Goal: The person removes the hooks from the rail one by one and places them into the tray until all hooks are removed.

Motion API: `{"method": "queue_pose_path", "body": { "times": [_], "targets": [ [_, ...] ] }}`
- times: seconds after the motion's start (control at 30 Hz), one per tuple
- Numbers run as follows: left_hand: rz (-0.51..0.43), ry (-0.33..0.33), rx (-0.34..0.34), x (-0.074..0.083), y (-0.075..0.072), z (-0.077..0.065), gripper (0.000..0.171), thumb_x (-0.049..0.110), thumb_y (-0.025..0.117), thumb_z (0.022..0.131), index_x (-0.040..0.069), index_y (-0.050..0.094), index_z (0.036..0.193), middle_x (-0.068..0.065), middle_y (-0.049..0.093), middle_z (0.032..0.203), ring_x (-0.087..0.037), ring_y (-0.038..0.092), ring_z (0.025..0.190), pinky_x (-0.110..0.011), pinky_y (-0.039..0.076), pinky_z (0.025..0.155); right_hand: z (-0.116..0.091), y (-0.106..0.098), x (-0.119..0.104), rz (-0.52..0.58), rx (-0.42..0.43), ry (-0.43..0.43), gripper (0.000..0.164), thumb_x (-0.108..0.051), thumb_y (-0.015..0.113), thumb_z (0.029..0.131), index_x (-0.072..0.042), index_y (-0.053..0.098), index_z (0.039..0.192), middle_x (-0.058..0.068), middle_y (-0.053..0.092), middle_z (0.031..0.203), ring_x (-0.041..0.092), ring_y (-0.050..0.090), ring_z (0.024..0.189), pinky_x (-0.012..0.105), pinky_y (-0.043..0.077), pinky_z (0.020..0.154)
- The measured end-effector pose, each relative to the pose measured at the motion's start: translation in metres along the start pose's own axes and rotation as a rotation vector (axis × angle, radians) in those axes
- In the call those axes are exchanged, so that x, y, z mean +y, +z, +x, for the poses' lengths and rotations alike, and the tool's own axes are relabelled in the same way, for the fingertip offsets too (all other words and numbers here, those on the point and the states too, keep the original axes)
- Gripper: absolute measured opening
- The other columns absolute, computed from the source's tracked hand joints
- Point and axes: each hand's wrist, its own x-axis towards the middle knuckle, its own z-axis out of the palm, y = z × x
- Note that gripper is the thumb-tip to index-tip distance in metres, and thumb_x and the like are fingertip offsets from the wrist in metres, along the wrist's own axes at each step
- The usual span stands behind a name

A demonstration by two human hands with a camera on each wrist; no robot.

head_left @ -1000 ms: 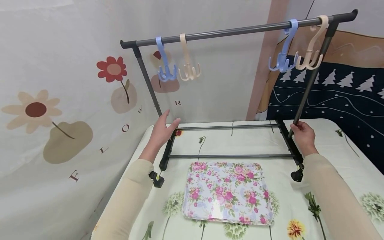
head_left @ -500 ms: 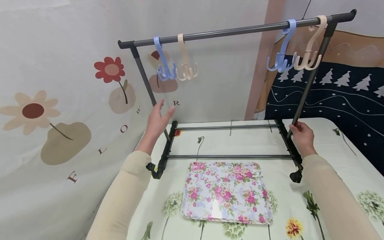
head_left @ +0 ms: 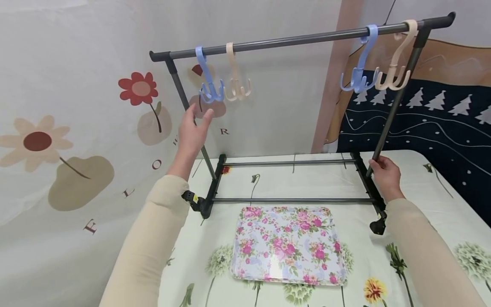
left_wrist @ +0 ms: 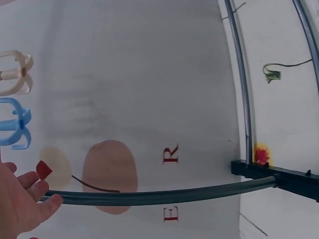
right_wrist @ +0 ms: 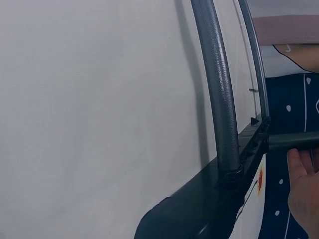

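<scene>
Rack: a dark grey metal-tube rack (head_left: pixel 291 41) with black plastic base ends stands on the white flower-print cloth (head_left: pixel 426 192), behind the pink-flowered rectangular tray (head_left: pixel 289 245).
Left hand: the left hand (head_left: pixel 192 135) is spread, thumb well apart from the fingers, beside the slim grey left upright (head_left: pixel 179 85) – whether it touches the tube I cannot tell. It grips nothing.
Right hand: the right hand (head_left: pixel 386 177) pinches the slim grey right upright (head_left: pixel 390 121) low down, near the base.
Hooks: a blue plastic claw hook (head_left: pixel 211 93) and a cream plastic claw hook (head_left: pixel 237 89) hang near the bar's left end; another blue hook (head_left: pixel 359 80) and another cream hook (head_left: pixel 393 80) hang near its right.
Risk at the uprights: a hard push from one hand could tip or skew the rack, since the right hold sits so low.
Risk at the hooks: a jolt to the bar could set them swinging or sliding.
</scene>
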Motion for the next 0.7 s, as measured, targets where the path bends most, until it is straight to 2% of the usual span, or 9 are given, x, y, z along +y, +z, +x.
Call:
{"method": "queue_pose_path", "body": {
  "times": [0.1,0.2,0.33,0.43,0.6,0.7],
  "targets": [
    [-0.019,-0.028,0.011,0.010,-0.006,0.005,0.088,0.070,0.048,0.092,0.017,0.023,0.158,-0.004,0.030,0.160,-0.019,0.025,0.146,-0.038,0.024,0.116,0.001,0.000,0.000,-0.005,0.005,0.006,0.052,-0.040,0.049,0.104,-0.004,0.052,0.141,0.009,0.057,0.125,0.012,0.052,0.103,0.038,0.042,0.096],
    [-0.049,-0.049,0.019,0.019,-0.009,0.010,0.088,0.072,0.048,0.091,0.021,0.022,0.158,-0.001,0.031,0.160,-0.015,0.026,0.146,-0.036,0.025,0.116,0.002,0.000,0.002,-0.011,0.002,0.005,0.052,-0.041,0.048,0.104,-0.005,0.051,0.142,0.011,0.057,0.130,0.010,0.052,0.101,0.037,0.043,0.095],
    [-0.085,-0.053,0.026,0.029,-0.011,0.012,0.085,0.070,0.049,0.091,0.024,0.023,0.158,0.002,0.030,0.160,-0.012,0.025,0.146,-0.037,0.026,0.116,0.003,0.000,0.005,-0.019,-0.001,0.001,0.053,-0.041,0.044,0.105,-0.005,0.050,0.143,0.016,0.054,0.139,0.020,0.053,0.110,0.041,0.043,0.098],
    [-0.093,-0.054,0.039,0.035,-0.011,0.013,0.083,0.069,0.049,0.092,0.024,0.024,0.157,0.001,0.031,0.159,-0.012,0.027,0.145,-0.038,0.027,0.115,0.001,0.001,0.005,-0.020,0.011,-0.003,0.053,-0.041,0.044,0.105,-0.004,0.050,0.143,0.017,0.054,0.137,0.026,0.052,0.114,0.043,0.042,0.099],
    [-0.095,-0.065,0.066,0.041,-0.011,0.017,0.081,0.067,0.050,0.092,0.023,0.027,0.156,0.000,0.035,0.157,-0.013,0.032,0.143,-0.037,0.029,0.114,-0.002,0.003,0.005,-0.043,0.042,-0.031,0.048,-0.037,0.047,0.105,-0.002,0.054,0.137,0.016,0.057,0.128,0.022,0.052,0.105,0.041,0.042,0.092],
    [-0.109,-0.076,0.072,0.044,-0.010,0.019,0.080,0.066,0.052,0.093,0.023,0.028,0.156,0.000,0.036,0.156,-0.014,0.034,0.142,-0.036,0.031,0.113,-0.002,0.001,0.006,-0.061,0.043,-0.050,0.046,-0.035,0.047,0.105,-0.001,0.055,0.136,0.017,0.058,0.127,0.024,0.052,0.105,0.041,0.042,0.091]
  ]
}}
